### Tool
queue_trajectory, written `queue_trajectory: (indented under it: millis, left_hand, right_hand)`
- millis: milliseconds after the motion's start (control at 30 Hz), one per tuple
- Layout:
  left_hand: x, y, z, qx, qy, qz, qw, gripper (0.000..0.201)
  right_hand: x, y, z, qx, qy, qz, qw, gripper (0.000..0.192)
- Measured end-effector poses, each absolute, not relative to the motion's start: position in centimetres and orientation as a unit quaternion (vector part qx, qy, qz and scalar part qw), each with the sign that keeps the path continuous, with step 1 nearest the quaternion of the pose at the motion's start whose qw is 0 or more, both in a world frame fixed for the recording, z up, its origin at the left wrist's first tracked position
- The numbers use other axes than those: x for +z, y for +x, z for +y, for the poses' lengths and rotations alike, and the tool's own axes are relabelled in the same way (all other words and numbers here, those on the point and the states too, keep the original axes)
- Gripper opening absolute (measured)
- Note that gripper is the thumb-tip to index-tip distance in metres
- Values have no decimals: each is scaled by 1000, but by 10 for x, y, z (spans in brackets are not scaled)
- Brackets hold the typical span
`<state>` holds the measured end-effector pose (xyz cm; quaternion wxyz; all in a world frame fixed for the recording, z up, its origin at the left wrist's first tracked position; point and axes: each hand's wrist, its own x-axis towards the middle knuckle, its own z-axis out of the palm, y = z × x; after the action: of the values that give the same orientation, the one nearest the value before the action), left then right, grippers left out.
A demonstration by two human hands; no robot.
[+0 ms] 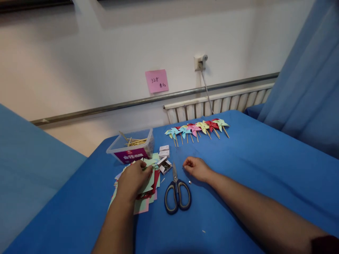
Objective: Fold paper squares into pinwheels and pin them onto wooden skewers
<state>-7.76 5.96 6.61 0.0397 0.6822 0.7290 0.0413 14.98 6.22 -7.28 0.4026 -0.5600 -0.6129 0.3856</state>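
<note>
My left hand (132, 178) is at a pile of coloured paper pieces (143, 206), its thumb and fingers closed on a light green paper piece (149, 182) at the top. Red, pink and green sheets show below it. My right hand (196, 168) rests on the blue cloth with its fingertips pressed together; whatever they may hold is hidden. Between my hands lies a pair of scissors (175, 190) with dark handles, its blades pointing away from me. Just beyond the pile is an opened small box (164, 165) with small metallic pieces inside.
A clear plastic tub (129, 148) of wooden sticks stands behind the paper. Two small white boxes (164, 151) sit beside it. Several finished paper pinwheels (194, 129) lie in a row at the back. A tiny shiny piece (190, 182) lies near my right hand.
</note>
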Motion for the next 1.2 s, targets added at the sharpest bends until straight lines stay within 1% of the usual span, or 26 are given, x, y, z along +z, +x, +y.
queue_trajectory:
  millis: [100,267,500,667,833,900,1033,1133,1200]
  left_hand:
    - [66,-81,59,64,676,732,56,33]
    - [65,-85,61,79,670,735,68,22]
    - [64,-90,66,110,668,735,48,31]
    - [63,-96,69,150,644,749,35,29]
    - [62,-99,72,230,611,756,52,25]
    - [62,-99,72,268,591,758,62,26]
    - [62,-100,70,341,571,746,38,27]
    - [60,-100,71,434,545,718,9,24]
    - [58,-99,72,510,513,690,9,22]
  right_hand:
    - [-74,150,62,383,-561,-613,403,7]
    - [-75,150,63,381,-560,-614,405,7]
    - [-77,151,63,381,-553,-620,406,9]
    - [-78,151,64,382,-551,-621,406,8]
    - [-80,151,64,386,-544,-621,412,8]
    - [-80,151,64,390,-541,-620,414,8]
    - [-80,151,64,399,-535,-617,418,8]
    - [-80,151,64,410,-531,-610,422,7]
    - [-81,151,65,417,-527,-605,427,7]
